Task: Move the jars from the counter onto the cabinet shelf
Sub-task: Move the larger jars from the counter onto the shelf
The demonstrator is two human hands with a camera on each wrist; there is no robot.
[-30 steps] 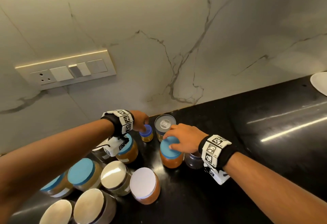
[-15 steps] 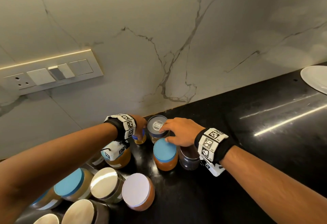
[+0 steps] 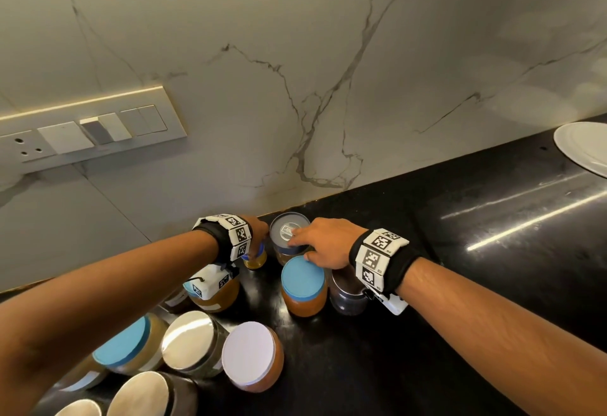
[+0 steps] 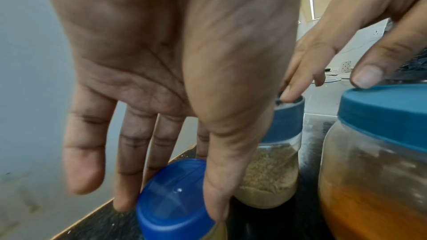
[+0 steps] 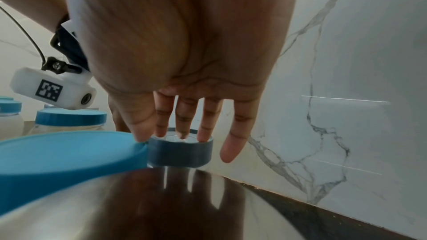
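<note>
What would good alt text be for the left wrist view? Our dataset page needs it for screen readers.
Seen from the wrist, the left hand pinches the blue cap of a small jar on a black counter. Beside it, the right hand touches the lids of a grain-filled jar and an orange-filled jar.

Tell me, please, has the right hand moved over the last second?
Yes. The right hand has left the light-blue lid and moved toward the wall, its fingers now on the dark-lidded jar.

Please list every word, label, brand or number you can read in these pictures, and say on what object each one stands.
No text can be read.
Dark-lidded jar: an emblem on the lid, too blurred to read.
Wrist bands: square black-and-white code markers with tiny characters beside them, too small to read.
Jar labels: no legible print.
</note>
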